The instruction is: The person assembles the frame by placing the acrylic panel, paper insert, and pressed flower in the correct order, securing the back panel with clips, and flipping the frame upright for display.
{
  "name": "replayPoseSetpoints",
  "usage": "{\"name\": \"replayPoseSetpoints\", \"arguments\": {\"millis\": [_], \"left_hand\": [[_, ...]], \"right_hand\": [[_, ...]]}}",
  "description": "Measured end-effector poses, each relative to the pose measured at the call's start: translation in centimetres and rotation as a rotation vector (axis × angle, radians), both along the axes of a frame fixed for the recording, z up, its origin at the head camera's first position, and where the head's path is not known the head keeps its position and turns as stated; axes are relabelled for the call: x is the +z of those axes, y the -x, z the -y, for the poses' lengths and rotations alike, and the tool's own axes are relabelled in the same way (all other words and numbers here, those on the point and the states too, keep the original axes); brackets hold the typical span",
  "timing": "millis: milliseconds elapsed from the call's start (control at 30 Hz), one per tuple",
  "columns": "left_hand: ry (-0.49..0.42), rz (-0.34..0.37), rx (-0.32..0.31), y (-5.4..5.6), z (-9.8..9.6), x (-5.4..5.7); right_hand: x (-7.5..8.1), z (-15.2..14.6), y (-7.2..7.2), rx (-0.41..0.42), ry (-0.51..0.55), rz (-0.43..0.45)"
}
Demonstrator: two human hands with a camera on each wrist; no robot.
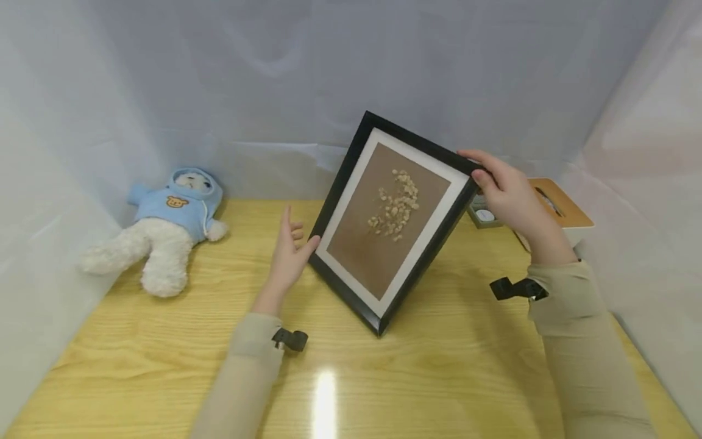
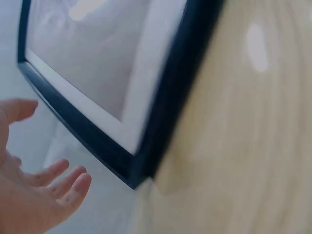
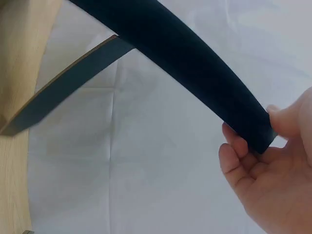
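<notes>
A black picture frame [image 1: 351,244] with a white mat and a dried-flower-like design on brown stands tilted over the table, one lower corner near the wood. My right hand [image 1: 512,198] pinches its upper right corner, thumb on the front edge and fingers behind. A dark support leg [image 3: 73,80] juts from the frame's back in the right wrist view. Beside the frame's left corner is my left hand [image 1: 287,253], fingers spread; the left wrist view shows a gap between this hand and the frame edge.
A white plush toy [image 1: 170,225] in a blue hoodie leans at the back left of the wooden table [image 1: 164,353]. Behind my right hand stand a white box with an orange top [image 1: 573,210] and a small grey tray [image 1: 488,223]. Pale sheeting [image 1: 263,73] encloses the back and sides.
</notes>
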State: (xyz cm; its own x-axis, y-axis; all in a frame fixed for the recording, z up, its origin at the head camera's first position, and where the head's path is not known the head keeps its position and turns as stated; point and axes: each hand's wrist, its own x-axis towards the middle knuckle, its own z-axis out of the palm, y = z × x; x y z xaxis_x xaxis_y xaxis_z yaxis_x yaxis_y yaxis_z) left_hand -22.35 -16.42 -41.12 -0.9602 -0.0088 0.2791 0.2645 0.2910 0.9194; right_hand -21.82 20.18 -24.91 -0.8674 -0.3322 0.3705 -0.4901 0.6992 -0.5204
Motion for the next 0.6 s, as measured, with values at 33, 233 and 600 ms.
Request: {"name": "replayPoseSetpoints", "arguments": {"millis": [33, 233, 600], "left_hand": [[-0.007, 0.018, -0.012, 0.1, 0.1, -0.3], [-0.027, 0.037, -0.094, 0.3, 0.0, -0.7], [-0.030, -0.041, -0.155, -2.0, -0.5, 1.8]], "right_hand": [[0.2, 0.1, 0.3, -0.008, 0.001, -0.002], [0.7, 0.7, 2.2, 0.000, 0.041, -0.048], [2.1, 2.0, 4.2, 0.110, 0.002, -0.096]]}}
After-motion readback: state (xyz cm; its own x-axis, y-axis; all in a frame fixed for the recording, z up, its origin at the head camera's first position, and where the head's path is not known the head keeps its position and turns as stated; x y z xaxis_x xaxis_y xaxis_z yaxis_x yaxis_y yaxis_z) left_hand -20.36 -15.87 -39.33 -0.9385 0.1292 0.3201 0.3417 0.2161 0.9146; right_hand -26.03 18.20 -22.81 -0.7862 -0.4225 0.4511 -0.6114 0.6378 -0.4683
